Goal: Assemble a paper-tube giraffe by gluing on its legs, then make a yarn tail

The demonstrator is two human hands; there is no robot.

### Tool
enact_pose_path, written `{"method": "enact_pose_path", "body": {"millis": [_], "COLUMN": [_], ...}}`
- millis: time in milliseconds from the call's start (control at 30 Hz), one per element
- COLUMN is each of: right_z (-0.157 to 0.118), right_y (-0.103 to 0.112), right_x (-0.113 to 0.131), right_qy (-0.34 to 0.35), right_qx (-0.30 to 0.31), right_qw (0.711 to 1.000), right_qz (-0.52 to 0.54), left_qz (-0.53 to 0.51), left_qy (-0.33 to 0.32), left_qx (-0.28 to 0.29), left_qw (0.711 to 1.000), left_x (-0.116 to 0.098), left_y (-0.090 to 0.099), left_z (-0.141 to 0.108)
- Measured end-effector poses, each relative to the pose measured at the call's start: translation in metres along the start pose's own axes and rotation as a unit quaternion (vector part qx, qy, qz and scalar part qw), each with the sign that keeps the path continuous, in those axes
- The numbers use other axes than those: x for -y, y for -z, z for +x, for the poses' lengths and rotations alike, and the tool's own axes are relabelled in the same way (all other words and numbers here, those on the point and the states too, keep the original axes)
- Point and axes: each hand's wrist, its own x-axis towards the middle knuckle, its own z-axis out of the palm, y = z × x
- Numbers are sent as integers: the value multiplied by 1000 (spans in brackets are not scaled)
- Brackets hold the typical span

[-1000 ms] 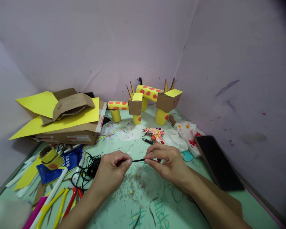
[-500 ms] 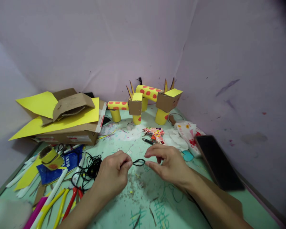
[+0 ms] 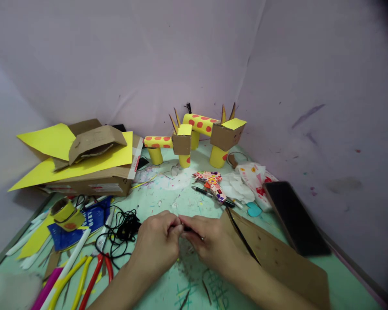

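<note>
My left hand (image 3: 157, 239) is closed in a pinch, with the black cord seen earlier now hidden inside its fingers. My right hand (image 3: 211, 239) meets it at the fingertips, thumb and fingers closed on the same cord, of which only a dark bit shows. Left of my left hand lies a loose tangle of black cord (image 3: 127, 226). Beneath and beside my right arm is a flat piece of brown cardboard (image 3: 278, 258), a dark strand lying over it.
Two spotted cardboard animals (image 3: 183, 145) (image 3: 226, 137) stand at the back. A patterned glue gun (image 3: 213, 183), a pen (image 3: 202, 191) and a phone (image 3: 295, 217) lie right. Left are a cardboard box (image 3: 113, 183), a yellow tube (image 3: 66, 213) and red-handled scissors (image 3: 93, 280).
My right hand has moved left and its fingers have closed against my left hand. The small cord loop between them is now covered. More of the cardboard shows beside my right arm.
</note>
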Motion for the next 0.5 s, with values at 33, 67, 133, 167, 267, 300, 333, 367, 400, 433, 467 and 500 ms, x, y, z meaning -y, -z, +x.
{"method": "enact_pose_path", "body": {"millis": [33, 67, 133, 167, 267, 300, 333, 367, 400, 433, 467, 500], "right_z": [0, -1, -2, -2, -3, -2, -1, 0, 2, 4, 6, 8], "right_y": [0, 0, 2, 3, 4, 4, 3, 2, 1, 1, 1, 1], "right_x": [-1, -1, -2, -3, -5, -6, -7, -8, -8, -7, -6, -5], "right_qy": [3, 3, -9, -25, -105, -135, -166, -196, -223, -249, -275, -296], "right_qx": [-7, -12, -26, -32, -48, -51, -51, -53, -57, -62, -69, -75], "right_qw": [1000, 1000, 1000, 999, 993, 989, 983, 974, 963, 950, 934, 919], "right_qz": [-2, -6, -15, -18, 7, 31, 61, 97, 137, 179, 217, 248], "left_qz": [-22, -47, -91, -106, -121, -119, -115, -111, -109, -113, -123, -141], "left_qy": [11, 21, 32, 34, 26, 21, 18, 17, 18, 23, 30, 39], "left_qx": [6, 13, 28, 34, 33, 30, 29, 28, 29, 29, 27, 23], "left_qw": [1000, 999, 995, 993, 992, 992, 993, 993, 993, 993, 992, 989], "left_x": [0, 0, 0, 0, 0, 0, 0, 1, 1, 0, 0, -1], "left_y": [0, 0, 3, 4, 11, 13, 15, 16, 17, 17, 18, 17], "left_z": [0, 1, 2, 3, 4, 4, 4, 4, 5, 5, 6, 7]}}
